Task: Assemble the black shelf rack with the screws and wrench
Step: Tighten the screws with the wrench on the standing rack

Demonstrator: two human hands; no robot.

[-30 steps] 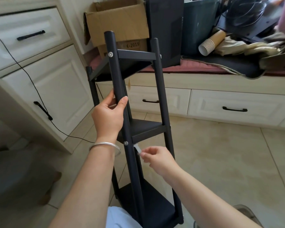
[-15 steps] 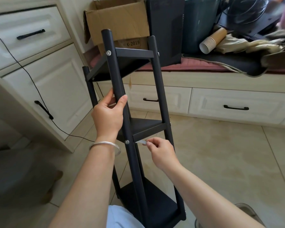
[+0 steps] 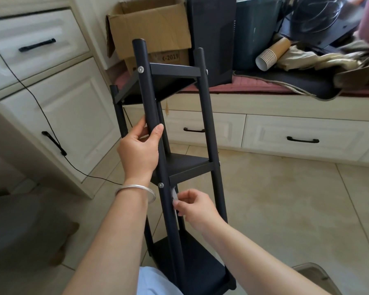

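The shelf rack point(image 3: 202, 107) stands on the floor point(image 3: 285, 209) in front of the person, its three shelves one above another between the posts. The left hand point(image 3: 140, 150) holds the near post between the top and middle shelves; the right hand point(image 3: 195, 206) is lower, just right of that post, pinching a wrench point(image 3: 174, 195) under the middle shelf. Behind the rack, a cardboard box point(image 3: 149, 28) sits on a bench point(image 3: 285, 107), with stacked cups point(image 3: 272, 54) further right. Cabinets point(image 3: 58, 99) stand to the left.

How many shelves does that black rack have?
3 on the black rack: the top shelf near the post tops, the middle shelf beside the left hand, and the bottom shelf near the floor, below the right hand.
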